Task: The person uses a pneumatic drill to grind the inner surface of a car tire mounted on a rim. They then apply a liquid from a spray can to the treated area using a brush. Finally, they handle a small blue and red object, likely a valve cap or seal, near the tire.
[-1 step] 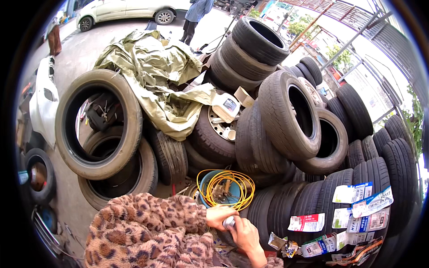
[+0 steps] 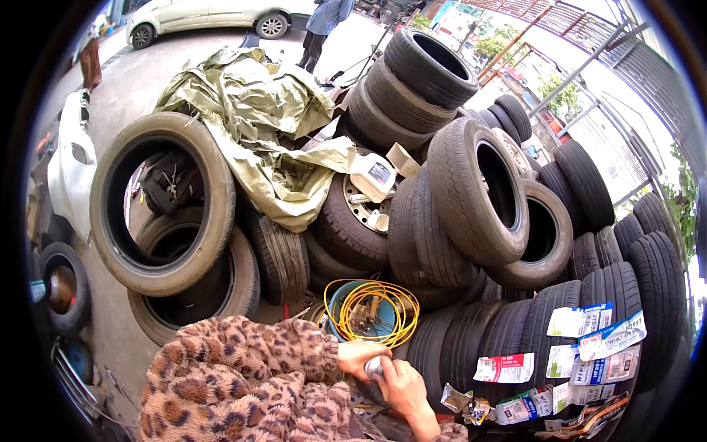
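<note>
Both hands are low in the middle of the head view, closed and almost touching. A small silver-grey cylindrical piece [image 2: 375, 366] shows between them; the rest of it is covered by fingers, so I cannot tell its kind. My left hand [image 2: 355, 358], coming from a leopard-spotted fleece sleeve [image 2: 243, 368], grips it from the left. My right hand [image 2: 402, 386] wraps it from the right, thumb against its end. Just beyond my hands, a coiled yellow hose or cable [image 2: 407, 303] lies over a blue basin [image 2: 346, 295] with small odds and ends inside.
Used tyres surround the spot: one upright at left [image 2: 103, 214], a stack behind [image 2: 405, 96], a leaning pair at right [image 2: 456, 191], and a labelled row [image 2: 508, 324] beside my right arm. A green tarp [image 2: 243, 103] drapes the far pile. A person [image 2: 328, 22] stands near a white car [image 2: 213, 15].
</note>
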`<state>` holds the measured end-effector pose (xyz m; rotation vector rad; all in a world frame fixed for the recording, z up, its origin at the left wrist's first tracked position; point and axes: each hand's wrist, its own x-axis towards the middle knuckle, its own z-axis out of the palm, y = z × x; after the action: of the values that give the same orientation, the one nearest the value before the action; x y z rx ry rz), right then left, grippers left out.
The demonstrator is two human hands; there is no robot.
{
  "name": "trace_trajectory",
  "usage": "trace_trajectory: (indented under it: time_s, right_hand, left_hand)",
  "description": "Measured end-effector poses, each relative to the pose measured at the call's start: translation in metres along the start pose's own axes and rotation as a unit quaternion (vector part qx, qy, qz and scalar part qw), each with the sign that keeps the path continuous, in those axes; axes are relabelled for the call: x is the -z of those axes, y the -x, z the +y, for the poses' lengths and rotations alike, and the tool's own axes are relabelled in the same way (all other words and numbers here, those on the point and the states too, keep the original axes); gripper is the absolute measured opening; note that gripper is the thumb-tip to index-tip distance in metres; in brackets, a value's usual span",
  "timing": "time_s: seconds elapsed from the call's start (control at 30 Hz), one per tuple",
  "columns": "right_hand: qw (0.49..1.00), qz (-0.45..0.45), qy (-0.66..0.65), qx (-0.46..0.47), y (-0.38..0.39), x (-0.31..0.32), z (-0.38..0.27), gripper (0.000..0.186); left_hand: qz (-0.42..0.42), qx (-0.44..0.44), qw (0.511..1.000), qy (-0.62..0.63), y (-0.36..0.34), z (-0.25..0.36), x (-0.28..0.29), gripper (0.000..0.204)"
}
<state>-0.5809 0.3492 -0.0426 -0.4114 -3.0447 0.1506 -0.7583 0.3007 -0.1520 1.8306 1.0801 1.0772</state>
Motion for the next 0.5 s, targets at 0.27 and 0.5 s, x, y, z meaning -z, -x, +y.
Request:
trace_trajectory:
  time_s: [0.27, 0.5]
  right_hand:
    - [0.822, 0.241, -0.326, -0.400, -0.051, -0.084, -0.029, 0.033]
    - [0.998, 0.020, -0.060, -0.006, -0.092, -0.021, -0.029, 0.040]
  left_hand:
    - [0.137, 0.081, 0.963, -0.216, 0.026, -0.010, 0.019, 0.063]
    - [0.116, 0.059, 0.992, -0.007, 0.048, -0.013, 0.074, 0.068]
